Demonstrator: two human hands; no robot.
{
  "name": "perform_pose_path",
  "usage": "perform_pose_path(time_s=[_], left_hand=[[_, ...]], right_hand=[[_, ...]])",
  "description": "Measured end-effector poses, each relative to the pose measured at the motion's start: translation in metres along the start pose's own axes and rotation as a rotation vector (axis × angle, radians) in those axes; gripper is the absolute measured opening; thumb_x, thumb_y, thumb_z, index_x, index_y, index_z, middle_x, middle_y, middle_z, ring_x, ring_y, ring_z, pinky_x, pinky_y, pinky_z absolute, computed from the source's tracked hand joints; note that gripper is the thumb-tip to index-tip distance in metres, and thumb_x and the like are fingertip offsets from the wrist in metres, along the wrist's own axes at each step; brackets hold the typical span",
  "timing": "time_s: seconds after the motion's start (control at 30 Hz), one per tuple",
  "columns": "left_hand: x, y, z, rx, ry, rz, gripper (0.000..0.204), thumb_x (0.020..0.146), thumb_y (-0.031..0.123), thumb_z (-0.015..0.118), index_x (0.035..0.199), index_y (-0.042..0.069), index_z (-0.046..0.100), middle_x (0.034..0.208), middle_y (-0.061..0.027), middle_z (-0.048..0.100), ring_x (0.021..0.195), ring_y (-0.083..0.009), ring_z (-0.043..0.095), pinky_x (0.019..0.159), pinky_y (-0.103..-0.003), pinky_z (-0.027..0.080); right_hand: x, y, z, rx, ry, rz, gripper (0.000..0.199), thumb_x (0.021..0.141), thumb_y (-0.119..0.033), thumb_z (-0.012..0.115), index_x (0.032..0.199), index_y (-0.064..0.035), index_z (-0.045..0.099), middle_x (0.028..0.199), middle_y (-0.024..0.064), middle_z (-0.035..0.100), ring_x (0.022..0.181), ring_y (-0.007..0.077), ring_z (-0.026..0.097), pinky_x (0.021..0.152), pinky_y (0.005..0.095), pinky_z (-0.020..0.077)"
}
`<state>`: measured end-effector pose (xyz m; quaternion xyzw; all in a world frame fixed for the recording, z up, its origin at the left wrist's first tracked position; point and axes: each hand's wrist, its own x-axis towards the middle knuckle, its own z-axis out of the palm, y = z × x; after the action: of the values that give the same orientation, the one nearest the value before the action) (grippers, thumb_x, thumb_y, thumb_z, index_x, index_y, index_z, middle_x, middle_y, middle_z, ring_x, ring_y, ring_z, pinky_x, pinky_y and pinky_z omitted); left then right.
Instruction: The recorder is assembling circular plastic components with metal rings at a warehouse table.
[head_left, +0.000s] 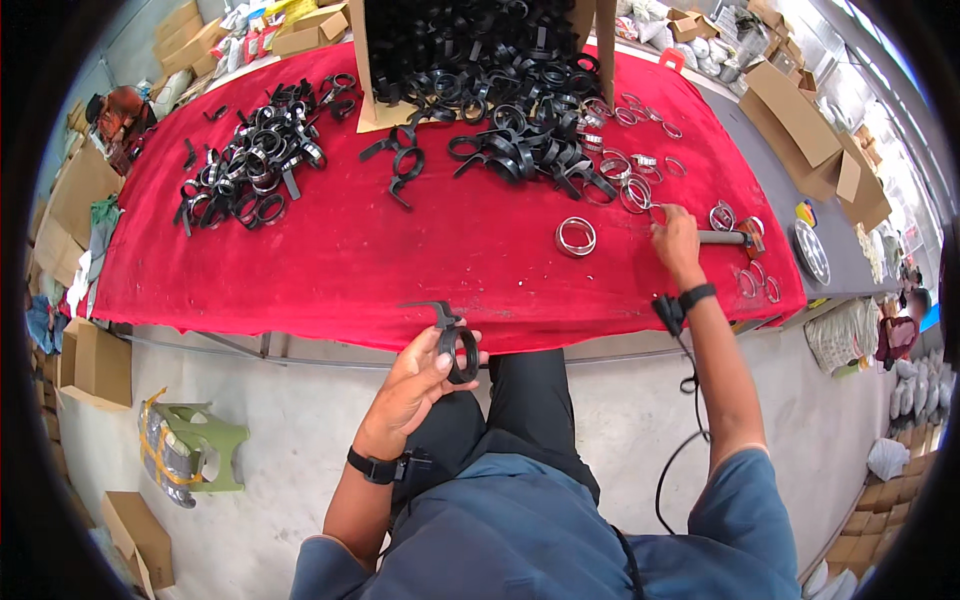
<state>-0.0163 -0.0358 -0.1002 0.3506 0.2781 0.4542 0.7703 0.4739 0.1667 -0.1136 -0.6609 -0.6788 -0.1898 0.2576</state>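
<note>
We work at a table (pixel 350 265) covered in red cloth. At the middle of its far edge we have a cardboard box (pixel 605 60), its open side facing us, filled with black rings that spill onto the cloth. Toward the table's left edge we have a loose pile of rings (pixel 258 150), mostly black; toward the far right corner, a scatter of metal rings (pixel 593 141).

Our left hand (pixel 412 378) is at the near edge, thumb and fingers clamped on a black ring (pixel 447 343) whose strap points up and away from us. Our right hand (pixel 679 243) is over the right part of the table, palm down, fingertips at a small metal ring (pixel 657 207); we cannot tell whether they are closed on it. Just beside this hand, toward the right edge, lies a hammer (pixel 724 237). Between both hands, on bare cloth, lies a single silver ring (pixel 577 251).
</note>
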Motion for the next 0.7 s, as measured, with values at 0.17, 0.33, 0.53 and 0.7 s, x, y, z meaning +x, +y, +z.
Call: perform_pose_path(time_s=[0.17, 0.33, 0.53, 0.7], left_hand=[[-0.001, -0.001, 0.011, 0.010, 0.005, 0.005, 0.071, 0.103, 0.032, 0.075, 0.159, 0.004, 0.041, 0.153, -0.0215, 0.056, 0.139, -0.0368, 0.062, 0.103, -0.046, 0.059], [-0.010, -0.001, 0.004, 0.039, 0.035, 0.022, 0.074, 0.101, 0.036, 0.076, 0.159, 0.004, 0.041, 0.153, -0.0211, 0.056, 0.139, -0.0367, 0.062, 0.104, -0.046, 0.057], [0.003, -0.002, 0.014, -0.087, -0.069, 0.108, 0.074, 0.100, 0.033, 0.071, 0.158, -0.003, 0.042, 0.158, -0.0243, 0.052, 0.143, -0.0395, 0.058, 0.108, -0.049, 0.053], [0.020, -0.013, 0.035, -0.226, -0.247, 0.035, 0.082, 0.095, 0.036, 0.072, 0.158, -0.008, 0.042, 0.166, -0.0300, 0.041, 0.142, -0.0420, 0.057, 0.109, -0.047, 0.054]], right_hand=[[0.010, 0.060, 0.035, -0.042, -0.262, 0.006, 0.021, 0.084, -0.012, 0.075, 0.101, -0.0003, 0.073, 0.103, 0.0228, 0.075, 0.103, 0.0447, 0.071, 0.093, 0.0559, 0.0555], [-0.015, 0.036, 0.022, 0.179, -0.246, 0.106, 0.009, 0.097, -0.011, 0.070, 0.099, -0.0018, 0.067, 0.096, 0.0178, 0.075, 0.091, 0.0384, 0.073, 0.082, 0.0481, 0.0588], [-0.064, -0.075, -0.072, 1.941, -0.566, 0.603, 0.020, 0.108, -0.016, 0.066, 0.126, -0.0082, 0.061, 0.102, 0.0019, 0.063, 0.095, 0.0168, 0.065, 0.082, 0.0357, 0.0563], [-0.119, -0.168, -0.088, 2.373, -0.693, 0.646, 0.034, 0.103, -0.021, 0.074, 0.132, -0.0077, 0.061, 0.105, 0.0025, 0.059, 0.095, 0.0175, 0.059, 0.081, 0.0346, 0.0519]])
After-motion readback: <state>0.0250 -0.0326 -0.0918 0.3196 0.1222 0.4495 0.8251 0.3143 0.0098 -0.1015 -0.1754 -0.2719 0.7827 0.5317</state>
